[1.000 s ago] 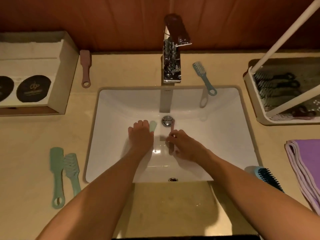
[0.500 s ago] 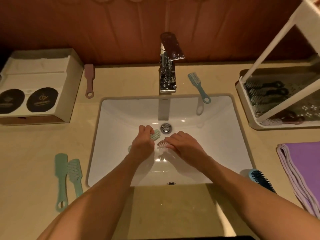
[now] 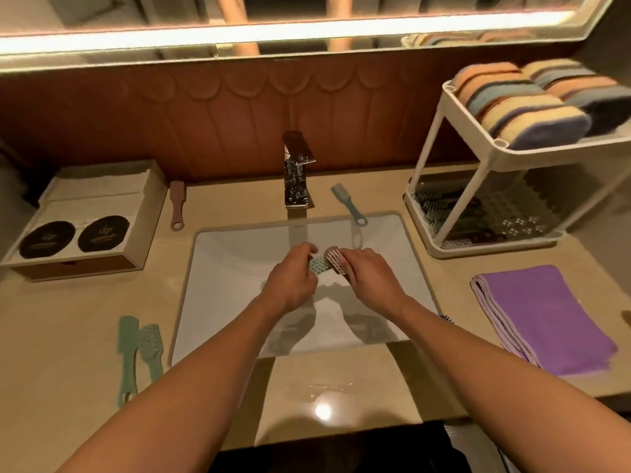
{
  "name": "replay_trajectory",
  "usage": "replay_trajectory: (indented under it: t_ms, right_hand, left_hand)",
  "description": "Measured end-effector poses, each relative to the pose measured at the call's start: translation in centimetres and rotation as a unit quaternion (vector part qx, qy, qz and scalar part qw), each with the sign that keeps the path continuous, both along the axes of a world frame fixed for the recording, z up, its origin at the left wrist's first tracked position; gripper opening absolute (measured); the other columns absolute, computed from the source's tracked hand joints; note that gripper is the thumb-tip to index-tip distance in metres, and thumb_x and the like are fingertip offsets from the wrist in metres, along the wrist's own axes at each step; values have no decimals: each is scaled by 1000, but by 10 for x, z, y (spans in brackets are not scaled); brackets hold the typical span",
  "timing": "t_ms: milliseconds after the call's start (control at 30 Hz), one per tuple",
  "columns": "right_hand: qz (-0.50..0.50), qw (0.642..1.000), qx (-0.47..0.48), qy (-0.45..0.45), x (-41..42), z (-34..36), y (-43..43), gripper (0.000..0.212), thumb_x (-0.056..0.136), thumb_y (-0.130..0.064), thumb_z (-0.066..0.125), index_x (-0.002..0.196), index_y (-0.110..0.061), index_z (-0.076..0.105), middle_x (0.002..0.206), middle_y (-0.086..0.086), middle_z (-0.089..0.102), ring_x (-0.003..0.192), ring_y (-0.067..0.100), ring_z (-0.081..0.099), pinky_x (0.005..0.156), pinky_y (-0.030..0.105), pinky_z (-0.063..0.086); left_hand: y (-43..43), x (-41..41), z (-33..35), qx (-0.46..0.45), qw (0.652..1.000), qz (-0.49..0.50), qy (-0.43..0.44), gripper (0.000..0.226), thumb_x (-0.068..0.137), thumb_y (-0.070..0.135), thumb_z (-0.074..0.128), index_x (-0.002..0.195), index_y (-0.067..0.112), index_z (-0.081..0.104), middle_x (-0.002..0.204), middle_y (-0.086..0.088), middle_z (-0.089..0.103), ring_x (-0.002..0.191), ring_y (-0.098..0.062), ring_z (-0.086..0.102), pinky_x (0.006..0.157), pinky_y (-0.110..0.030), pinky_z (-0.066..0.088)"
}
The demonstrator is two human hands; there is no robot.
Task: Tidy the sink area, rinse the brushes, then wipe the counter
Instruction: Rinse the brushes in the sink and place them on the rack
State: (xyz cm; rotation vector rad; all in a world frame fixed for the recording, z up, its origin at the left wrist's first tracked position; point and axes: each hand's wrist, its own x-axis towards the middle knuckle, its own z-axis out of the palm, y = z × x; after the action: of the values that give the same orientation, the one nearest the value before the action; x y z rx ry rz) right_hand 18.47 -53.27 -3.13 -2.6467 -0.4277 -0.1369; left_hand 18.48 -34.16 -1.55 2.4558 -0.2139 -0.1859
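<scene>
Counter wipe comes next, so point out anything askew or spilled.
The blue brush lies askew behind the sink, its loop end overhanging the basin. A pink brush by the wall and two green brushes at left lie loose on the counter. A wet patch glistens at its front edge.

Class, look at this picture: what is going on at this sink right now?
A person holds two brushes over the white rectangular sink: the left hand grips a mint-green plastic brush, the right hand a pink brush with pale bristles. No stream shows under the chrome tap. The folded purple cloth lies untouched on the beige counter.
</scene>
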Motion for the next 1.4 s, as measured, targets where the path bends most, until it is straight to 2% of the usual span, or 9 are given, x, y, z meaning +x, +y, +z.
replay_trajectory:
  t_ms: [300, 633, 700, 800, 933, 1000, 1167, 1300, 1400]
  right_hand:
    - [-48, 995, 84, 22, -16, 43, -38, 38, 107, -33, 36, 142, -35, 52, 109, 2, 64, 101, 21, 55, 87, 40, 48]
    - [-125, 984, 115, 54, -37, 85, -95, 43, 108, -33, 28, 126, -17, 64, 114, 6, 61, 105, 23, 58, 94, 41, 48]
    - [-125, 985, 107, 60, -43, 85, -110, 42, 109, -34, 28, 123, -17, 64, 113, 6, 60, 106, 23, 57, 93, 41, 47]
    - [-145, 978, 118, 87, -49, 83, -136, 45, 104, -52, 33, 130, -27, 60, 115, -1, 55, 104, 16, 57, 88, 39, 49]
    - [-155, 983, 38, 90, -47, 78, -171, 45, 97, -45, 47, 138, -27, 51, 110, -6, 47, 100, 19, 59, 80, 37, 50]
    - [-161, 983, 11, 82, -42, 75, -189, 49, 99, -42, 47, 143, -22, 49, 119, -1, 50, 104, 22, 59, 79, 35, 48]
    - [-186, 980, -11, 69, -24, 76, -227, 52, 106, -40, 38, 152, -18, 37, 138, 6, 47, 119, 26, 56, 93, 38, 48]
    - [-223, 974, -30, 32, -4, 64, -246, 34, 107, -39, 33, 132, -20, 46, 119, 5, 48, 104, 26, 55, 87, 46, 52]
    - [-221, 973, -67, 25, 13, 61, -250, 26, 106, -35, 37, 119, -18, 52, 115, 5, 52, 108, 26, 50, 90, 46, 49]
  left_hand:
    - [-50, -16, 56, 35, 994, -69, -78, 39, 94, 17, 57, 131, 26, 48, 127, 0, 57, 104, -24, 60, 90, -40, 52]
    - [-118, -17, 79, -1, 991, -103, -85, 32, 94, 21, 59, 126, 26, 54, 117, 5, 61, 96, -14, 58, 86, -36, 52]
    - [-134, -18, 80, 6, 990, -117, -81, 28, 94, 22, 58, 122, 26, 55, 114, 3, 62, 96, -16, 59, 87, -38, 54]
    - [-162, -18, 76, 16, 988, -137, -75, 27, 94, 25, 57, 121, 25, 55, 114, 1, 61, 97, -17, 59, 88, -42, 55]
    - [-196, -18, 68, 21, 986, -143, -78, 28, 96, 28, 55, 124, 24, 55, 119, 0, 60, 101, -16, 57, 92, -40, 54]
    - [-211, -16, 64, 11, 986, -139, -85, 28, 97, 28, 55, 125, 25, 55, 119, 1, 60, 102, -15, 57, 91, -37, 53]
    - [-248, -8, 56, -17, 987, -130, -91, 23, 99, 26, 55, 122, 24, 56, 117, 3, 58, 99, -9, 52, 88, -24, 46]
    - [-283, 7, 48, -38, 990, -99, -96, 21, 99, 24, 56, 120, 23, 56, 114, 4, 58, 95, -7, 53, 89, -24, 49]
    - [-295, 13, 45, -42, 992, -65, -99, 20, 99, 24, 57, 119, 23, 56, 114, 4, 57, 94, -7, 54, 86, -23, 49]
